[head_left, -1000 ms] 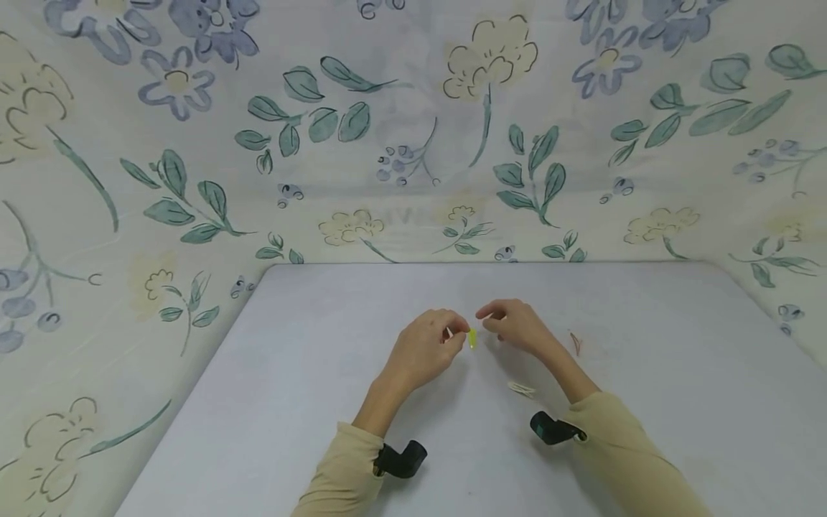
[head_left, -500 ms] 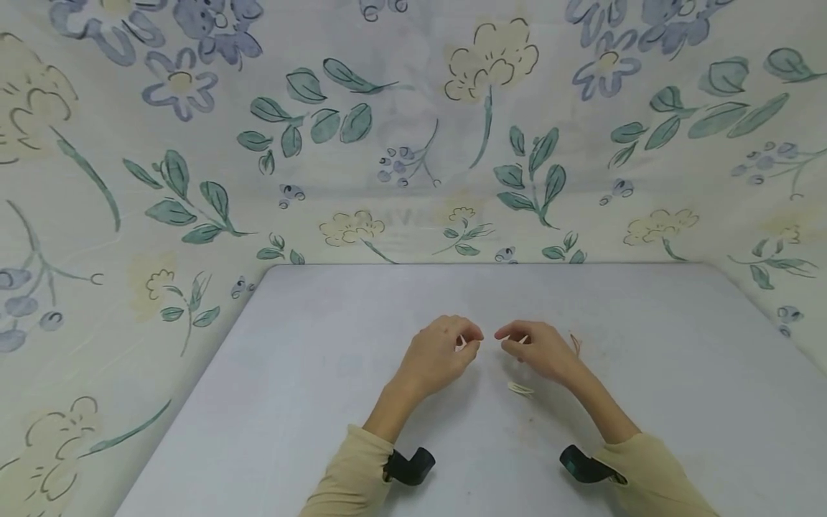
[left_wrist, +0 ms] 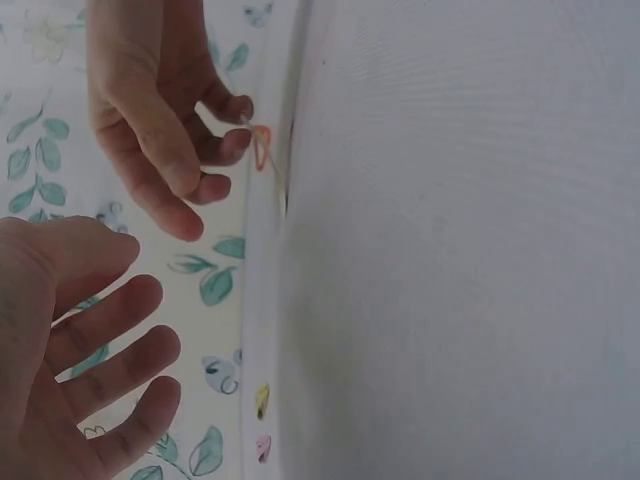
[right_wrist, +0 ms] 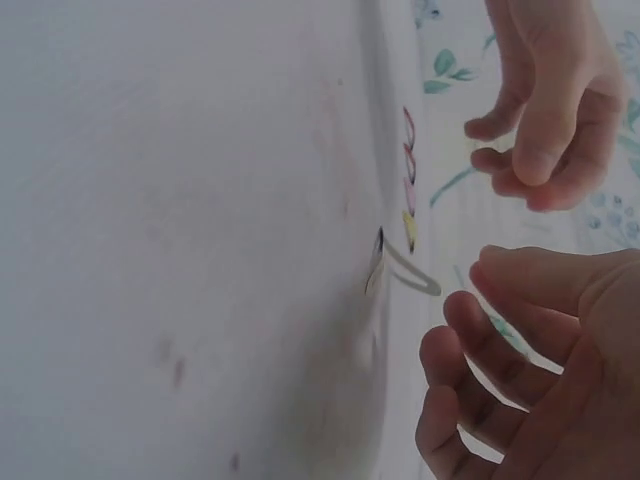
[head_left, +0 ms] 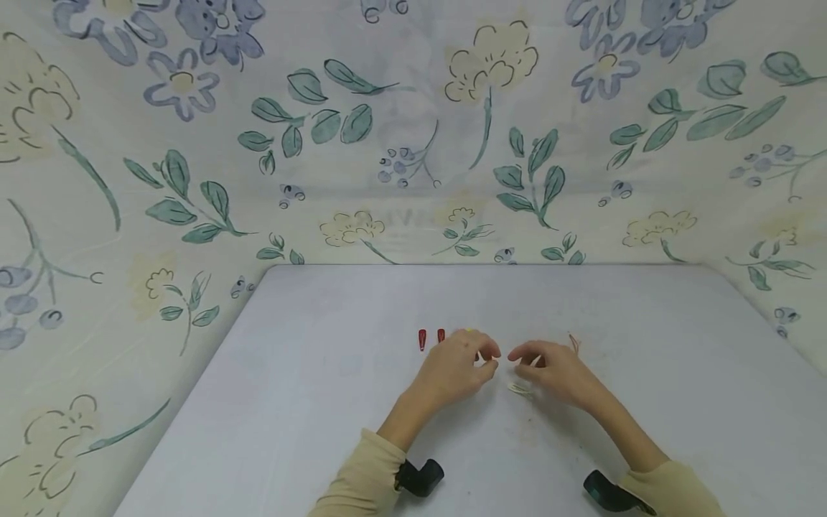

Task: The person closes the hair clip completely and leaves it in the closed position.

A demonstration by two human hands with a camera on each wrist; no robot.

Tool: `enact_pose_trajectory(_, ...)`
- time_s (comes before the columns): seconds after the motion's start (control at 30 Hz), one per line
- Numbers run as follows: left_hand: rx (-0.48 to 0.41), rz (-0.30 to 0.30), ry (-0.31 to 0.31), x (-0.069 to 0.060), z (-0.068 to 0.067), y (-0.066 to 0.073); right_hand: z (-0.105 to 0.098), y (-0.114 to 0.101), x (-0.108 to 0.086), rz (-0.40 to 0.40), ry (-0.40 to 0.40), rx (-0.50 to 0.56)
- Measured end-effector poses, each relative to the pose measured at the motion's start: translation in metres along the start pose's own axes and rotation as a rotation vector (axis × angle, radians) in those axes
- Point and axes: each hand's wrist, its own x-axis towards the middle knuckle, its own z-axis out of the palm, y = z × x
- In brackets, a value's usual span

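Observation:
My left hand hovers over the table with fingers loosely bent and nothing between them. Beyond it lie two red snap hair clips, and a yellow clip peeks out behind the knuckles. In the right wrist view a pink clip sits between the red ones and the yellow clip. My right hand holds nothing, its fingers half bent above the cream hair clips. The right wrist view shows a cream clip near its fingertips, apart from them or touching, I cannot tell.
An orange clip lies behind the right hand, partly covered by it. The white tabletop stretches to floral cloth at the back and sides. Small dark wrist cameras hang from both sleeves.
Both hands have shifted right and toward me. The yellow clip, earlier at my left fingertips, is now behind that hand, and the red clips have come into sight. The cream clips stay put.

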Motion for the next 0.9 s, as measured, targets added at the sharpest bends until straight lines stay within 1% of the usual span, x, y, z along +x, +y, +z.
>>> enact_pose_trajectory(0.1,-0.007,-0.014,-0.048,0.001,0.005,0.002,-0.002,0.003,-0.006,-0.006,-0.014,-0.005)
enact_pose_trajectory(0.27,-0.084,-0.049,-0.152,0.002,0.012,0.007,-0.005,0.004,-0.014,0.001,-0.04,-0.014)
enact_pose_trajectory(0.33,-0.113,-0.061,-0.181,0.003,0.014,0.009,-0.005,0.004,-0.017,0.006,-0.045,-0.015)
enact_pose_trajectory(0.37,-0.109,-0.061,-0.19,0.003,0.015,0.01,-0.004,0.004,-0.018,0.012,-0.046,-0.019)
enact_pose_trajectory(0.5,-0.077,-0.075,-0.212,0.004,0.017,0.011,0.0,0.005,-0.019,0.028,-0.053,-0.03)
enact_pose_trajectory(0.63,-0.038,-0.064,-0.214,0.004,0.02,0.01,0.003,0.006,-0.019,0.042,-0.045,-0.053)
enact_pose_trajectory(0.8,0.02,-0.011,-0.227,0.005,0.025,0.008,0.005,0.007,-0.018,0.023,-0.033,-0.073)
enact_pose_trajectory(0.9,0.051,0.013,-0.234,0.005,0.027,0.007,0.006,0.007,-0.018,0.026,-0.015,-0.082)
